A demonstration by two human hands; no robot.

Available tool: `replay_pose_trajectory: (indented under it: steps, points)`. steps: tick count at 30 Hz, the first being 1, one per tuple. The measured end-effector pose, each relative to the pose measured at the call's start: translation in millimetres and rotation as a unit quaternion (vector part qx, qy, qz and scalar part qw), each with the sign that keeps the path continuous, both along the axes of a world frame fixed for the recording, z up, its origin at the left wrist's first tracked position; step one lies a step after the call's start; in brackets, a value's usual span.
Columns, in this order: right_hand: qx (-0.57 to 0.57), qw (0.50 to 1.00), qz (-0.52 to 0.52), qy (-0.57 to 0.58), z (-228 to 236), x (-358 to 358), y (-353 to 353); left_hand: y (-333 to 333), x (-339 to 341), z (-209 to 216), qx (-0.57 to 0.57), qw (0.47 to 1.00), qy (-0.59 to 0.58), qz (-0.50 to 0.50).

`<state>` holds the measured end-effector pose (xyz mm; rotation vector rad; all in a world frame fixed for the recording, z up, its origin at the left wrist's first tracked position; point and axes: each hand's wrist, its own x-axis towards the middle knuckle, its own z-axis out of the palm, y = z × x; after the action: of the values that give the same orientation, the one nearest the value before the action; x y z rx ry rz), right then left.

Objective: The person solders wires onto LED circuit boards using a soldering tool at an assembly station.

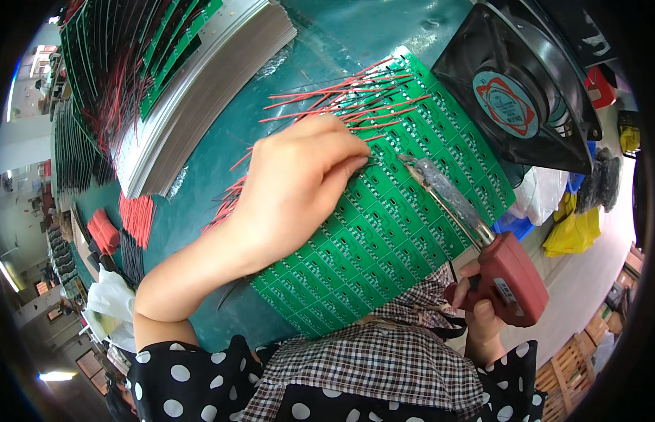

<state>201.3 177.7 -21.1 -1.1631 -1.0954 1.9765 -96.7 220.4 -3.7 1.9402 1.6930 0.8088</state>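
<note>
A green panel of small circuit boards (384, 246) lies slanted in front of me. Red and black wires (327, 100) stick out from its far rows toward the left. My left hand (292, 179) is closed in a pinch over the panel's left half; a thin dark wire end (372, 163) shows at its fingertips, while the rest of it is hidden by the hand. At the right, my right hand (482, 323) grips the dark red handle of a soldering gun (514, 278). The gun's metal tip (406, 161) is over the panel, just right of my left fingertips.
A black fan (510, 102) stands at the far right, close to the panel. A tall stack of white sheets (222, 91) and wired green boards (116, 63) fill the far left of the green table (384, 24). Bundles of red wires (137, 219) and black wires (132, 260) lie at left.
</note>
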Motion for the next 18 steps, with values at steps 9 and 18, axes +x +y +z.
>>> replay_pose_trajectory:
  steps: [9, 18]
  points:
    - [0.025, 0.999, -0.035, -0.013, -1.9, -0.6, 3.9, 13.4, -6.2, 9.6, -0.042, 0.995, -0.075, 0.041]
    - [0.053, 0.997, -0.039, -0.035, 2.1, -0.2, 11.3, 14.6, -21.9, 69.5, 0.088, 0.994, -0.028, 0.060]
